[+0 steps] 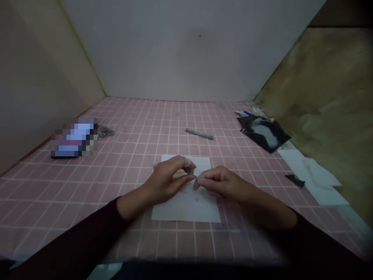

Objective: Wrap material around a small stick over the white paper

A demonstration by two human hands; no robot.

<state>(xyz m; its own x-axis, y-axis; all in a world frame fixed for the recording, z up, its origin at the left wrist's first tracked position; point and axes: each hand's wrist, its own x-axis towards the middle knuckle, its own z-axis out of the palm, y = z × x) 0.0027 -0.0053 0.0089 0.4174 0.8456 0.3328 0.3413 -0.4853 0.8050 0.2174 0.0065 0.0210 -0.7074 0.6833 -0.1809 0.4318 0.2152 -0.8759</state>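
Two hands (192, 182), fingers (204, 179) pinched together on something too small to tell, above one white paper sheet (186, 210) near the desk's (163, 245) front edge.

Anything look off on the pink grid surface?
The crumpled black plastic packet at the far right of the pink grid surface has a white patch and looks torn. The olive-brown side panel beside it is blotchy, as if stained.

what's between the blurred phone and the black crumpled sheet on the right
In the head view, a grey stick lies on the pink tiled surface between the blurred phone and the black crumpled sheet, with small grey metal bits right of the phone.
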